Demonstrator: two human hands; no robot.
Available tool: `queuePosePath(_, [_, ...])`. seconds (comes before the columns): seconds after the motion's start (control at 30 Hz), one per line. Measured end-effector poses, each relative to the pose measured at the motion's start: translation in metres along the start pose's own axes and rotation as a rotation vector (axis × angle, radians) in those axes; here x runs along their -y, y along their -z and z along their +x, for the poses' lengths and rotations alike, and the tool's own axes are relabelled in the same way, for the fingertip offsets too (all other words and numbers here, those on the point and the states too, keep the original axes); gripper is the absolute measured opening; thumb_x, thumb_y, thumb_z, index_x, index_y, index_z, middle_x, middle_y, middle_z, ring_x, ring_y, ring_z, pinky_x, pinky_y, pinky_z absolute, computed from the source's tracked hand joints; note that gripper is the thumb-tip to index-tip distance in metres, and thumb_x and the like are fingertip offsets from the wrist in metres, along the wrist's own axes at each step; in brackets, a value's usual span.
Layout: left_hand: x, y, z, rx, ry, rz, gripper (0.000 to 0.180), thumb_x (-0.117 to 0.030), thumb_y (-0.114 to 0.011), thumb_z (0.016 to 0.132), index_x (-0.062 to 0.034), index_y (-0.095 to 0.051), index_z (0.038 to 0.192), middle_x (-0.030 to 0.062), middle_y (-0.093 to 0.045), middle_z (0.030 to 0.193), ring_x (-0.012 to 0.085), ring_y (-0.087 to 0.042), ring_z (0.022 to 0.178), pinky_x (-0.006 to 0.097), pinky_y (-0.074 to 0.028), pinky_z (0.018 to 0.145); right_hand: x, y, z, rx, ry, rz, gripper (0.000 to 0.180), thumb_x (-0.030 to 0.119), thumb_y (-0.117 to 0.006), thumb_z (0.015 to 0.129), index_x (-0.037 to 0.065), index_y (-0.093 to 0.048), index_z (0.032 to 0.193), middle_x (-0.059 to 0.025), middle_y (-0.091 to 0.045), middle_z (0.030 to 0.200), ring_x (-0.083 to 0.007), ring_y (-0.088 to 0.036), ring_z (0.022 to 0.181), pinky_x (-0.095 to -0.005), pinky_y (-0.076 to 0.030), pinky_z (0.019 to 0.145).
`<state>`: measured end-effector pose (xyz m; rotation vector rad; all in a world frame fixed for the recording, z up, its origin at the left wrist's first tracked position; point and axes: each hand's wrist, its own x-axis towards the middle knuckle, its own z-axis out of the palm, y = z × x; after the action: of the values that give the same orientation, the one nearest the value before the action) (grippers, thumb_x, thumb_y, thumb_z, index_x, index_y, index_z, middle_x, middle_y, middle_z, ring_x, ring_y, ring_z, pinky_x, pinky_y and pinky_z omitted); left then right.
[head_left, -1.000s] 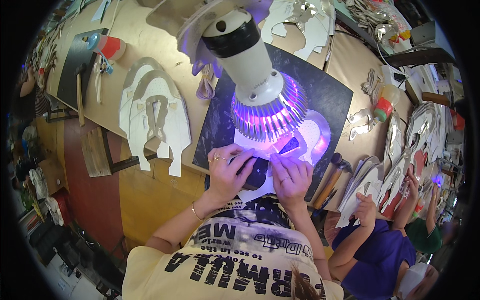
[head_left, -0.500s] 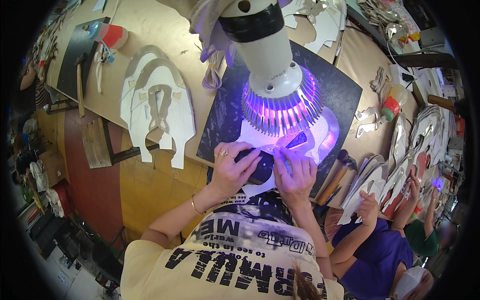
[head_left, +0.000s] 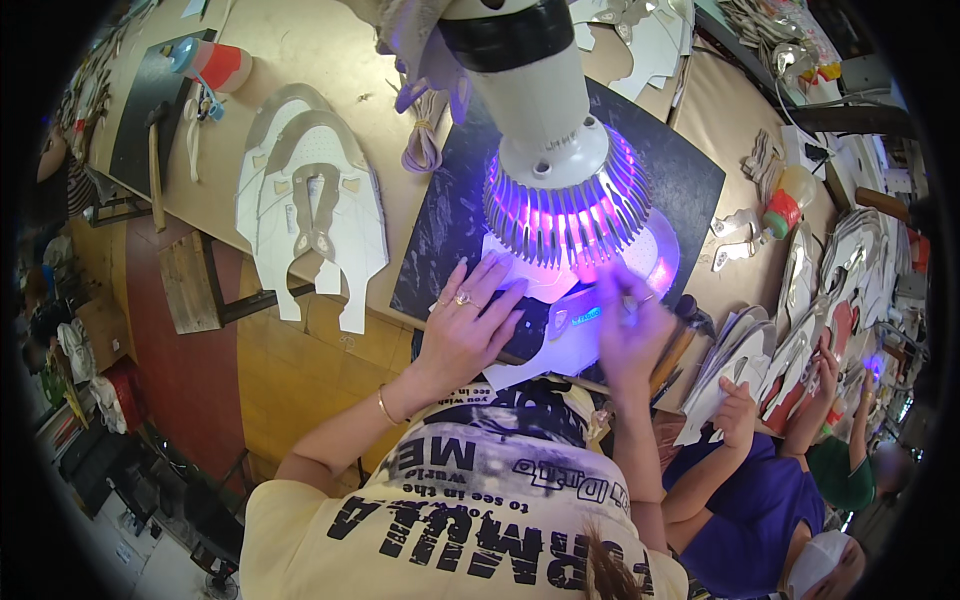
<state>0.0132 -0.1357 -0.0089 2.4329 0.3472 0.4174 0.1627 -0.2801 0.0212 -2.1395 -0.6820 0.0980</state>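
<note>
A white shoe upper piece point(head_left: 560, 358), lit violet, lies on the dark board point(head_left: 672, 165) beneath a finned lamp point(head_left: 570, 215). My left hand point(head_left: 465, 325), with its fingers stretched out and apart, rests on the upper and on a black block point(head_left: 525, 333) at its left side. A small teal-marked label point(head_left: 586, 317) shows on the upper, close to a small shield-shaped mark. My right hand point(head_left: 637, 330) is raised over the upper's right side, smeared by motion; whether its fingers hold anything cannot be made out.
Stacked shoe uppers point(head_left: 312, 200) lie on the table to the left, beyond them a hammer point(head_left: 156, 170) and a red-banded bottle point(head_left: 222, 67). More uppers point(head_left: 735, 365) are piled at right, where a co-worker's hand point(head_left: 737, 412) holds one. A second bottle point(head_left: 790, 200) stands there.
My right hand has lifted off the upper and swung right, uncovering the teal-marked label. The fingers of my left hand have straightened and spread. The upper's dark flap now lies lower.
</note>
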Motion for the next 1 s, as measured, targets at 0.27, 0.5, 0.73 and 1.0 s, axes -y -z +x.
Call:
queuePosePath(0.27, [0.001, 0.001, 0.0, 0.021, -0.014, 0.011, 0.035, -0.015, -0.07, 0.087, -0.0066, -0.067, 0.121, 0.0148, -0.056, 0.136, 0.0298, -0.051, 0.132, 0.045, -0.035, 0.113, 0.001, 0.014, 0.007, -0.135, -0.002, -0.018, 0.015, 0.006, -0.073, 0.087, 0.005, -0.073, 0.102, -0.0093, -0.072, 0.09, -0.0176, -0.068, 0.078, -0.0281, -0.053, 0.072])
queuePosePath(0.5, [0.003, 0.001, 0.0, 0.007, -0.01, -0.023, 0.037, -0.014, -0.072, 0.086, -0.0052, -0.067, 0.121, 0.0157, -0.057, 0.135, 0.0313, -0.052, 0.13, 0.047, -0.038, 0.111, 0.005, -0.004, -0.021, 0.097, 0.445, -0.256, 0.028, 0.006, -0.076, 0.078, 0.005, -0.071, 0.106, -0.0071, -0.072, 0.107, -0.0231, -0.069, 0.095, -0.0347, -0.053, 0.08])
queuePosePath(0.73, [-0.002, 0.007, 0.005, 0.014, -0.018, -0.037, 0.038, -0.013, -0.071, 0.085, -0.0065, -0.066, 0.122, 0.0177, -0.055, 0.135, 0.0353, -0.052, 0.128, 0.05, -0.038, 0.109, 0.007, -0.011, -0.027, 0.112, 0.469, -0.416, 0.034, 0.006, -0.073, 0.078, 0.007, -0.068, 0.112, -0.007, -0.069, 0.118, -0.024, -0.065, 0.107, -0.0361, -0.051, 0.084])
queuePosePath(1.0, [0.0, 0.003, 0.01, -0.095, -0.02, -0.088, 0.036, -0.006, -0.078, 0.077, -0.0079, -0.071, 0.112, 0.0155, -0.059, 0.12, 0.0353, -0.058, 0.111, 0.049, -0.044, 0.1, 0.004, -0.014, -0.026, 0.114, 0.525, -0.423, 0.031, 0.009, -0.069, 0.077, 0.008, -0.071, 0.108, -0.0077, -0.069, 0.116, -0.0245, -0.065, 0.107, -0.0364, -0.051, 0.086])
